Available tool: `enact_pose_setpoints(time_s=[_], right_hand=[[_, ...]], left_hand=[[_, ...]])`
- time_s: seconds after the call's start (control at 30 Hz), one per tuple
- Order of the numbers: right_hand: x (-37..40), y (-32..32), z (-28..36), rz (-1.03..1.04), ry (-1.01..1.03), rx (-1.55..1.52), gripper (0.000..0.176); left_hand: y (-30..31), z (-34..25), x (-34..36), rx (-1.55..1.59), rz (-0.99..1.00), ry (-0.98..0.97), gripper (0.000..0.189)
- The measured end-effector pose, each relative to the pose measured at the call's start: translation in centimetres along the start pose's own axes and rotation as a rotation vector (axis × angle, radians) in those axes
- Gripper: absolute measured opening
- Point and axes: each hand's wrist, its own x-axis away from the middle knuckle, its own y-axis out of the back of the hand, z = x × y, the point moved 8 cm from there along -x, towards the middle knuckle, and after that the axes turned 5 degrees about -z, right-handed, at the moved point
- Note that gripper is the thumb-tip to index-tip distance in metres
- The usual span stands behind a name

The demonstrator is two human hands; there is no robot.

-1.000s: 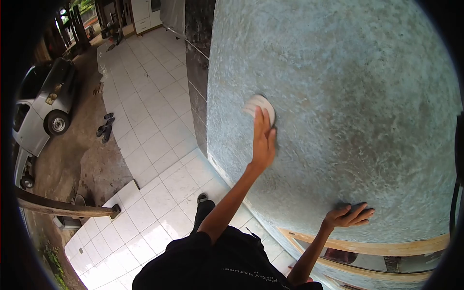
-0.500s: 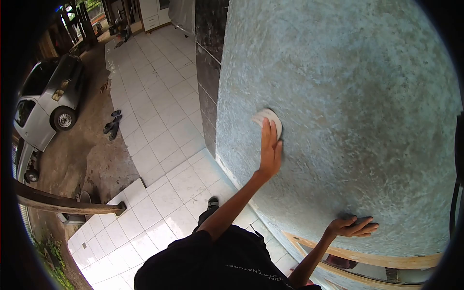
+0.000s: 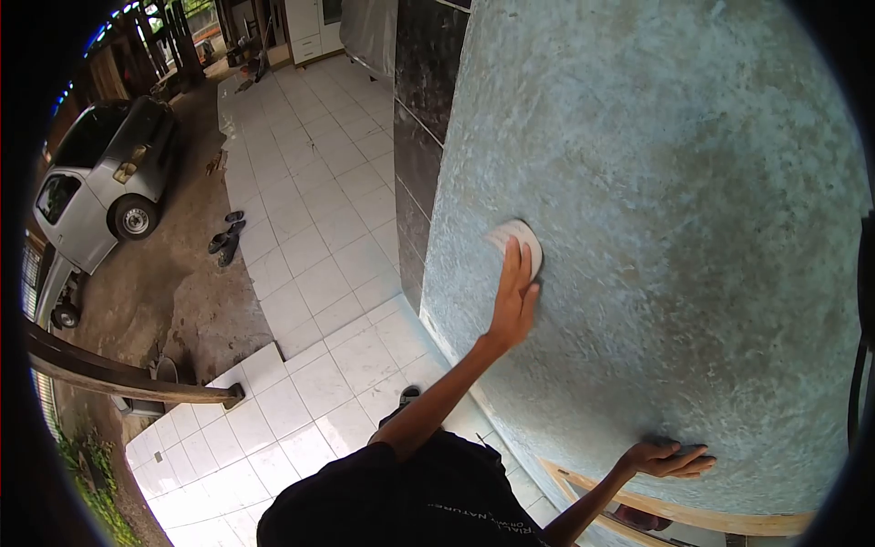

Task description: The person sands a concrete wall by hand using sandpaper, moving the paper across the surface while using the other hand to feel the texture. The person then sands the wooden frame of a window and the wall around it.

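Note:
My left hand (image 3: pixel 517 296) is pressed to the blue-grey mottled wall (image 3: pixel 620 182), its fingers lying over a thin, pale, rounded pad (image 3: pixel 521 246) held flat on the surface. Lower and to the right, my right hand (image 3: pixel 673 460) rests against the same wall with its fingers stretched out. A dark patch shows beside its fingers; whether it is a shadow or an object I cannot tell. A light wooden frame (image 3: pixel 674 513) edges an opening just below that hand.
White floor tiles (image 3: pixel 314 273) run along the wall, beside a dark tiled strip (image 3: pixel 419 164). A silver vehicle (image 3: pixel 105 182) stands on bare ground at the left, near dark sandals (image 3: pixel 226 239). A wooden beam (image 3: pixel 137 383) juts in from the left.
The whole view has shifted slightly, so the floor and vehicle appear further right. My left hand and the pad appear slightly lower and further right; my right hand also appears slightly lower.

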Motion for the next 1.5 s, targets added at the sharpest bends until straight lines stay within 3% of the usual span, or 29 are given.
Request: enact_pose_setpoints(time_s=[0.07,0.1,0.17,0.27,0.3,0.33,0.37,0.43,0.53,0.6,0.7,0.77,0.87,0.93,1.13,1.23,1.37,1.47,1.5], right_hand=[[-0.1,0.0,0.2,0.001,0.003,0.013,0.043],[-0.1,0.0,0.3,-0.004,0.002,0.015,0.043],[-0.1,0.1,0.2,-0.007,0.001,0.021,0.043],[0.0,-0.2,0.4,-0.026,0.004,0.040,0.044],[0.1,-0.2,0.2,-0.024,-0.009,0.034,0.044],[0.1,-0.1,0.0,-0.020,-0.020,0.029,0.045],[0.2,-0.2,0.0,-0.026,-0.016,0.034,0.046],[0.2,-0.2,0.2,-0.017,-0.011,0.044,0.047],[0.1,-0.6,1.2,0.008,-0.023,0.053,0.050],[0.1,-0.8,2.0,0.026,-0.044,0.065,0.051],[0.5,-2.2,4.0,0.083,0.054,0.025,0.054],[0.9,-3.1,5.8,0.103,0.083,0.020,0.054],[1.2,-4.5,9.0,0.130,0.146,0.019,0.055],[1.0,-5.1,10.4,0.139,0.169,-0.019,0.054],[0.6,-5.2,10.5,0.121,0.150,-0.053,0.052],[0.7,-5.0,10.5,0.117,0.149,-0.071,0.051],[0.8,-5.0,10.3,0.109,0.167,-0.062,0.050],[0.8,-5.1,10.5,0.102,0.174,-0.058,0.049],[0.8,-5.1,10.5,0.096,0.177,-0.058,0.049]], left_hand=[[3.0,0.5,-6.8,-0.031,-0.100,0.001,0.058],[5.0,-0.7,-10.5,0.199,-0.123,0.030,0.060],[7.0,1.4,-14.8,0.081,-0.269,-0.031,0.061],[5.9,1.7,-12.6,-0.092,-0.246,-0.010,0.061],[5.1,0.8,-10.1,0.236,-0.167,0.060,0.060],[3.6,1.8,-6.9,0.305,-0.147,0.122,0.057],[2.4,2.0,-3.3,-0.065,-0.013,0.118,0.056],[0.4,2.2,0.7,0.027,-0.011,0.087,0.056],[2.3,1.1,-3.8,0.048,-0.032,0.148,0.055],[5.0,0.7,-9.8,0.296,-0.174,0.108,0.055],[4.6,-1.1,-12.4,0.116,-0.227,0.031,0.056],[2.4,-2.4,-9.0,-0.048,-0.164,-0.051,0.058],[-2.2,-3.4,-0.1,0.016,0.011,-0.109,0.059],[-3.5,-4.3,1.4,0.002,0.098,-0.151,0.059],[2.3,-10.1,-14.7,-0.038,-0.037,-0.271,0.058],[1.3,-9.7,-13.6,-0.099,-0.066,-0.352,0.062],[-2.8,-3.9,-1.1,-0.079,0.045,-0.300,0.067],[-3.6,-4.5,1.6,-0.058,0.174,-0.295,0.067],[-3.8,-4.1,1.1,-0.050,0.137,-0.312,0.068]])
